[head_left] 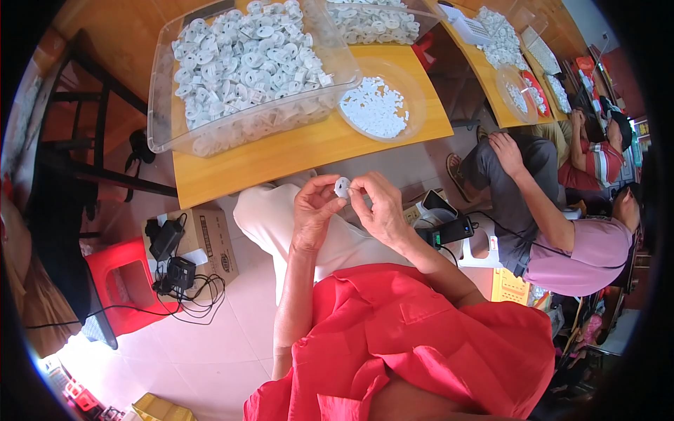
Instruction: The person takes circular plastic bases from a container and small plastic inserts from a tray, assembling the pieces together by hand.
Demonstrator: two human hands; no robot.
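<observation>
Between my two hands, above my lap, is a small round white plastic part point(342, 186) with a dark hole in its face. My left hand point(314, 214) is closed, pinching the part by its left and lower edge. At the opposite edge, the thumb and fingers of my right hand point(381, 210) are pressed together; whether a small piece sits between them is hidden. On the table ahead, a clear plastic bin point(161, 98) is heaped with similar white parts. Right of it, a round clear basin point(419, 109) holds many small white pieces point(374, 107).
The wooden table point(232, 172) ends just beyond my hands. A red stool point(121, 270), cardboard box point(219, 242) and black adapters with cables point(181, 272) are at left. A seated co-worker in pink point(579, 256) is at right, near another table point(491, 67) of white parts.
</observation>
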